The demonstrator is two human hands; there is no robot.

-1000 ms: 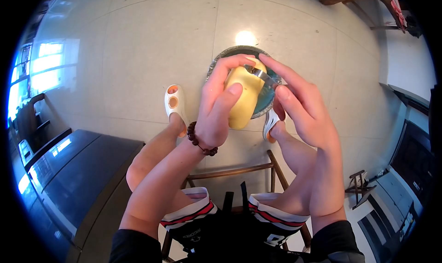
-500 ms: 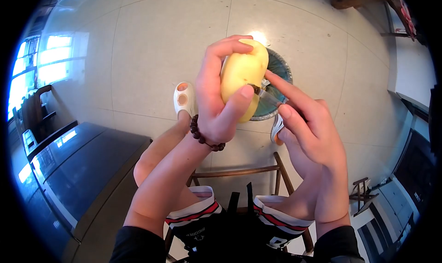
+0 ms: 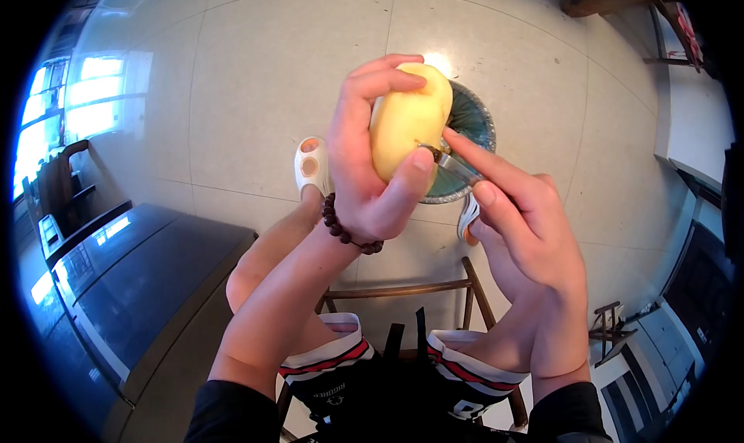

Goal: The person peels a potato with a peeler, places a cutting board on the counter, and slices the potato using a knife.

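My left hand (image 3: 364,172) grips a pale yellow peeled potato (image 3: 407,121), fingers over its top and thumb on its lower right. A dark bead bracelet (image 3: 345,230) circles that wrist. My right hand (image 3: 519,218) holds a small metal peeler (image 3: 453,164), its blade end touching the potato's lower right side by my left thumb. Both hands are raised above a round metal bowl (image 3: 473,133) on the floor.
I sit on a wooden stool (image 3: 403,292), legs bare, white slippers (image 3: 310,164) on my feet on the tiled floor. A dark appliance (image 3: 116,288) stands at left, a small wooden stool (image 3: 608,323) at right, furniture at top right.
The potato rose from in front of the bowl and turned more upright. The peeler went from the potato's top to its lower right side.
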